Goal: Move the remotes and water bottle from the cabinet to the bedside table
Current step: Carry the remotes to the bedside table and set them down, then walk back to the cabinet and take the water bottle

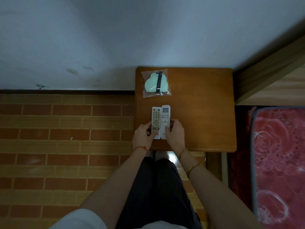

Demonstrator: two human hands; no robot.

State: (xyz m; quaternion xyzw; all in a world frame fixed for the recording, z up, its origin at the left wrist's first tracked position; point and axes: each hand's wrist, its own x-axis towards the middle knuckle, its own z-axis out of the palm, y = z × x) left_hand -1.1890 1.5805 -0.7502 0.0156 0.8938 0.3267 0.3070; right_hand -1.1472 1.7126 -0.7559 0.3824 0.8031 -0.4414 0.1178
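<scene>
The fingers [149, 128] of the left hand [143, 137] are closed around the near end of the buttoned remote [156, 122], and the fingers [167, 129] of the right hand [175, 134] are held on the near end of the display remote [165, 120]. Both remotes are laid touching, side by side, flat on the bench [201, 109], near its front edge toward the left. A bagged pale-green item [156, 83] is seen at the bench's far left corner.

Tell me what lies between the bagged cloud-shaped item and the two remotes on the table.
Nothing: the head view shows only bare wood of the table between the bagged cloud-shaped item and the two remotes.
</scene>
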